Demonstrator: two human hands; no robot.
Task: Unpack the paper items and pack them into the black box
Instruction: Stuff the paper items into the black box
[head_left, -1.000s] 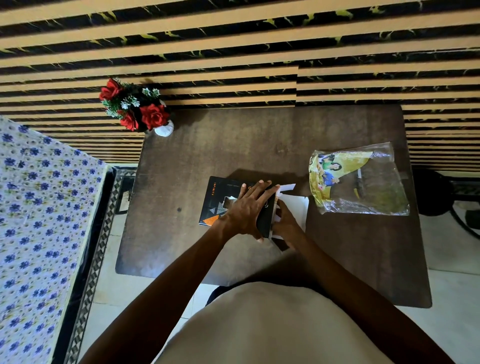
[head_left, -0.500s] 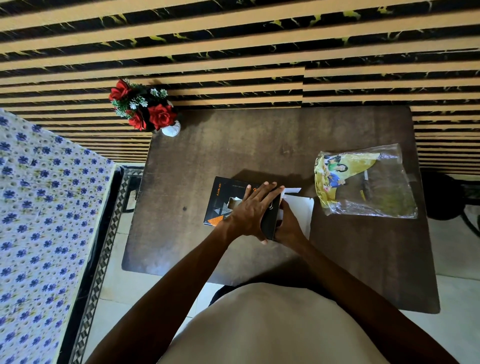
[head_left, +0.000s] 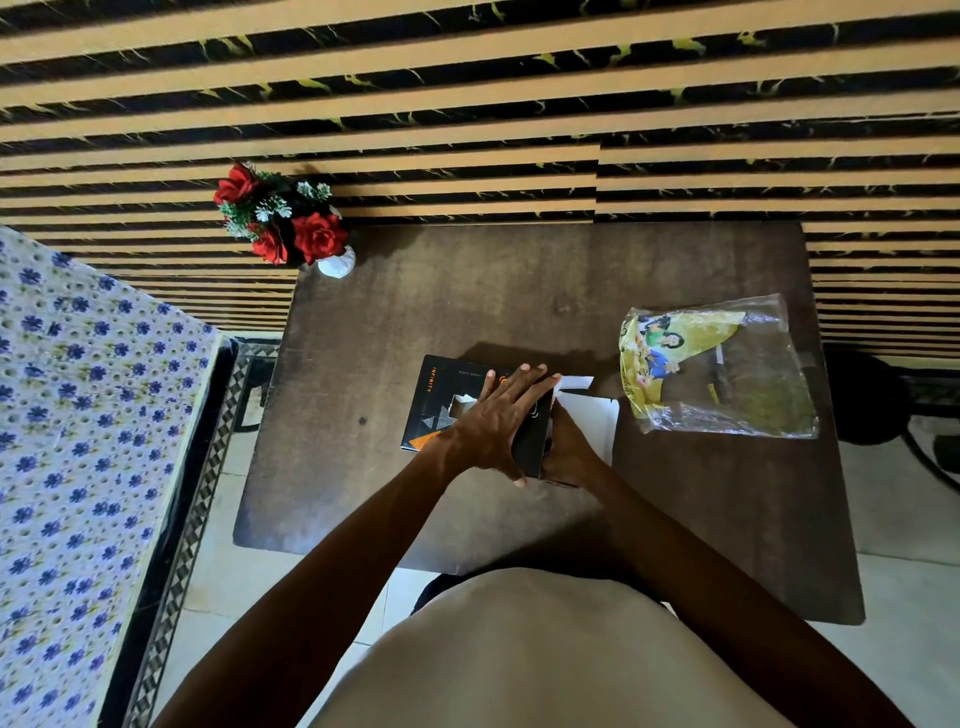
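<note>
While the left hand (head_left: 498, 421) stays flat, fingers together, on the black box (head_left: 441, 395) at table (head_left: 519, 291) centre, the right hand (head_left: 569, 452) has closed against its 3 o'clock end by the white insert (head_left: 592, 421), fingers hidden; sliding likely imminent.

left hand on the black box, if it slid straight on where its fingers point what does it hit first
The left hand would likely meet the white paper just past its fingertips, then bare table. The plastic bag looks off to the right.
</note>
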